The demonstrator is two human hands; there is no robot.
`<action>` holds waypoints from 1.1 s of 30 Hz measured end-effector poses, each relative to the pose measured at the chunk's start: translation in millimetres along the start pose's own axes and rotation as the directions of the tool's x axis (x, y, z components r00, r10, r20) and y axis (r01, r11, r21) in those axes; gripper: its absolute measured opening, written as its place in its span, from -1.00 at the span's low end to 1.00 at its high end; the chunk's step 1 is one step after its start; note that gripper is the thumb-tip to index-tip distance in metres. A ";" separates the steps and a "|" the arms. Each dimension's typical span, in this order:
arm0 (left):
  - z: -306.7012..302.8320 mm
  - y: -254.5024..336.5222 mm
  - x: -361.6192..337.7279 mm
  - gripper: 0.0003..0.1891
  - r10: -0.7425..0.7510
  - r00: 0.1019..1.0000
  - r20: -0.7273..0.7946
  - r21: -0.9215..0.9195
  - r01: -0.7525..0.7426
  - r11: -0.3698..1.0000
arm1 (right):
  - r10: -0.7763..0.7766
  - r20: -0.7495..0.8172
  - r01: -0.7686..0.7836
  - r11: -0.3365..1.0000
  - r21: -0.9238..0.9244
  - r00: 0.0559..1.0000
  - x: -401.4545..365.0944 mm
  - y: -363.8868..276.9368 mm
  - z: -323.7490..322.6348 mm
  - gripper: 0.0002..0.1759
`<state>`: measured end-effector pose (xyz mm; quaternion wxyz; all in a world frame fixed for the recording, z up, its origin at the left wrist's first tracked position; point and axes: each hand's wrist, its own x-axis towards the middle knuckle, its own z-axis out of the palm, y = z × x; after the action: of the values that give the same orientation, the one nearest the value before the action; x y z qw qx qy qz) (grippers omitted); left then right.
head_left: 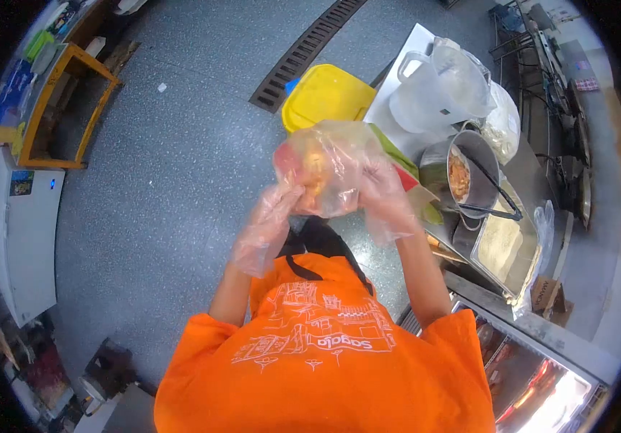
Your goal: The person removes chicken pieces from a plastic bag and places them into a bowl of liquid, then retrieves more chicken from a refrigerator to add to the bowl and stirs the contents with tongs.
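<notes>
A clear plastic bag (336,148) hangs in front of me between my two hands, with orange-yellow and reddish contents inside that I cannot name for certain. On its left lower edge, my left hand (274,213) pinches the plastic, and a loose transparent glove covers that hand. My right hand (383,186), gloved the same way, grips the opposite side of the bag. Close beyond the right hand stands a metal pot (478,160) with a black handle and chunky orange-brown food (459,177) in it.
A metal tray (500,249) of pale powder lies on the right counter. Farther back are a translucent pitcher (422,105) and a yellow lid (325,97). A floor drain (303,58) runs ahead. At left stand an orange-framed shelf (97,130) and a white appliance (32,238); a lit case (534,375) is lower right.
</notes>
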<state>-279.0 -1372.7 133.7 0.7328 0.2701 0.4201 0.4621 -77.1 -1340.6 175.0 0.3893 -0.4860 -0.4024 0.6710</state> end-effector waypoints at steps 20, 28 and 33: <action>63.1 49.2 105.2 -0.19 0.416 0.908 -0.059 -0.047 -0.419 0.907 | -0.173 -0.196 0.184 0.982 0.040 0.965 -19.9 -58.4 -107.8 -0.54; 32.3 71.9 152.0 -0.28 0.423 0.889 -0.174 -0.153 -0.448 0.881 | -0.264 -0.887 0.654 0.754 0.055 0.378 -107.0 -77.9 -173.4 -0.51; 17.4 77.9 178.9 -0.32 0.404 0.883 -0.239 -0.177 -0.449 0.876 | -0.681 -0.678 0.288 0.614 -0.735 -0.277 -109.5 -56.5 -198.4 -0.55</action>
<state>-259.7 -1177.8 138.1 0.5936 0.2243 0.3636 0.6820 146.4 -1387.5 223.6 0.7105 -0.6311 -0.2673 -0.1597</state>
